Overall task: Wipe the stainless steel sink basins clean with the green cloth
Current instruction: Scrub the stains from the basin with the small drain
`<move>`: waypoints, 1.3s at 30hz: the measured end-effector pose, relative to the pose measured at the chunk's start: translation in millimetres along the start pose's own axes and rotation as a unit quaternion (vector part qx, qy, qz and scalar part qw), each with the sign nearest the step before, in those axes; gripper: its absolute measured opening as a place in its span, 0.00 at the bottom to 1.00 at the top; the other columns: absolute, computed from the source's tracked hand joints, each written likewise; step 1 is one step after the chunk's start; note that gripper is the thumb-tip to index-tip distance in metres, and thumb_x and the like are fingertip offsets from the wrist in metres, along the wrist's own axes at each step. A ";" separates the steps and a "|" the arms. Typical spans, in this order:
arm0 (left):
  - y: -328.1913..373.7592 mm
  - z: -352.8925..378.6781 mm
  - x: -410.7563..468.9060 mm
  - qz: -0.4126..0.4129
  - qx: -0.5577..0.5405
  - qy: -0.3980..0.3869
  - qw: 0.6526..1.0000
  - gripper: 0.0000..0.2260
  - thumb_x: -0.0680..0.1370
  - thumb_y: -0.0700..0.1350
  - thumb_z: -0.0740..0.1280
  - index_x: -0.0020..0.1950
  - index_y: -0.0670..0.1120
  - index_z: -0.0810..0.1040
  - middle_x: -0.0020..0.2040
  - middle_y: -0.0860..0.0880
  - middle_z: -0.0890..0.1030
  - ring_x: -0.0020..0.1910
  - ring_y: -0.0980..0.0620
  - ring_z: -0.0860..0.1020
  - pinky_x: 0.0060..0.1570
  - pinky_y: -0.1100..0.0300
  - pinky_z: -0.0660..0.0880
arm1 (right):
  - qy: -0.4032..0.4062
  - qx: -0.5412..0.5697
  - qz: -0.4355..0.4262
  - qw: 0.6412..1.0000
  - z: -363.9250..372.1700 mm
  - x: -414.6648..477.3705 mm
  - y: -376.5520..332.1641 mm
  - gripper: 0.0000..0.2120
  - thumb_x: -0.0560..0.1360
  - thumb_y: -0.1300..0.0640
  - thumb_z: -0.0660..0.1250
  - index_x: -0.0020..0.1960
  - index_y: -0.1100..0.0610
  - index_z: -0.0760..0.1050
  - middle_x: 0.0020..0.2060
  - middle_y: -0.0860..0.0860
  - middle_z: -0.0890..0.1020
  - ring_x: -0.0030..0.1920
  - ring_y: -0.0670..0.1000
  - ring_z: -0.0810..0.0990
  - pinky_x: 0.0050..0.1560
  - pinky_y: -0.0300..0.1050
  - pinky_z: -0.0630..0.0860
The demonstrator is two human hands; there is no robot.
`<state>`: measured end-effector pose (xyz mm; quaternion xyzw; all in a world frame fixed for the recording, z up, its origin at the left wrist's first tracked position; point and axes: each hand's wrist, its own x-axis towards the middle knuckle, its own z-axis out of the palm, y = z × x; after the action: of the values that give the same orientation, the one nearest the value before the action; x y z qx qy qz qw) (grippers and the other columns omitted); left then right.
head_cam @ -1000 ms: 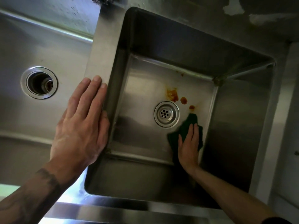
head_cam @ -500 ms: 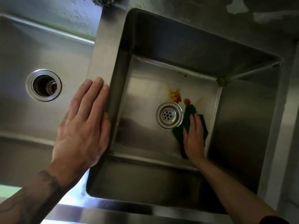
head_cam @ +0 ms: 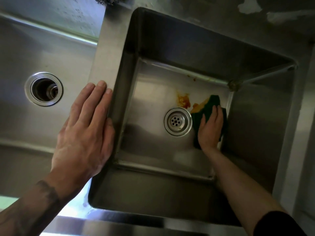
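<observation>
Starting at the left, the left basin (head_cam: pixel 42 48) is sitting unattended with its open drain (head_cam: pixel 43 89) showing, and no cloth is lying in it. Beside it, the left hand (head_cam: pixel 85 130) is resting flat, fingers straight and together and holding nothing, on the divider (head_cam: pixel 105 57) between the basins, apparently bracing the person. Moving right, the right basin (head_cam: pixel 170 40) is the one being worked: its strainer drain (head_cam: pixel 178 122) is sitting in the middle of the floor, and an orange-brown stain (head_cam: pixel 184 101) is lying just behind it. The green cloth (head_cam: pixel 214 101) is lying on the basin floor just right of the strainer, its far edge meeting a smear of the same orange residue, and the right hand (head_cam: pixel 210 130) is pressing down on it with fingers laid flat rather than curled round it. The step in hand looks like scrubbing the soiled patch on this floor. The next move is probably calling for a firm push of the cloth leftward and away, across the blotch behind the strainer, then on toward the small specks along the back edge. Counting: two basins, two drains, one cloth, two hands, one main blotch with a smear beside it, and a few specks.
</observation>
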<state>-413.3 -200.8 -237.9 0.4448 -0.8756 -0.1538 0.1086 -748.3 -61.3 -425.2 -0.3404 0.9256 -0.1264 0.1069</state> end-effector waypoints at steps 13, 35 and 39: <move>-0.5 0.3 0.0 0.004 -0.002 -0.007 1.000 0.25 0.86 0.42 0.56 0.83 0.36 0.63 0.84 0.39 0.62 0.85 0.39 0.59 0.79 0.38 0.66 | 0.021 -0.004 0.019 1.000 1.6 25.5 -6.7 0.24 0.86 0.54 0.59 0.79 0.63 0.64 0.79 0.63 0.64 0.79 0.63 0.63 0.78 0.63 0.64; -0.6 -1.0 0.4 0.013 -0.011 -0.003 1.000 0.25 0.86 0.41 0.57 0.82 0.34 0.63 0.83 0.38 0.63 0.84 0.38 0.59 0.82 0.41 0.61 | 0.026 -0.001 0.007 1.000 -0.7 35.0 2.9 0.24 0.86 0.55 0.59 0.79 0.62 0.65 0.79 0.62 0.64 0.79 0.62 0.63 0.78 0.62 0.64; -1.9 -0.8 0.5 0.014 -0.006 -0.006 1.000 0.25 0.86 0.41 0.57 0.82 0.35 0.63 0.83 0.38 0.63 0.84 0.38 0.59 0.81 0.40 0.62 | 0.003 0.022 -0.040 0.999 15.1 21.4 -38.9 0.25 0.86 0.53 0.58 0.81 0.60 0.63 0.80 0.60 0.63 0.80 0.60 0.62 0.81 0.57 0.61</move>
<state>-411.9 -202.3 -237.9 0.4307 -0.8816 -0.1602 0.1083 -736.4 -106.5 -429.9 -0.3746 0.9085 -0.1518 0.1066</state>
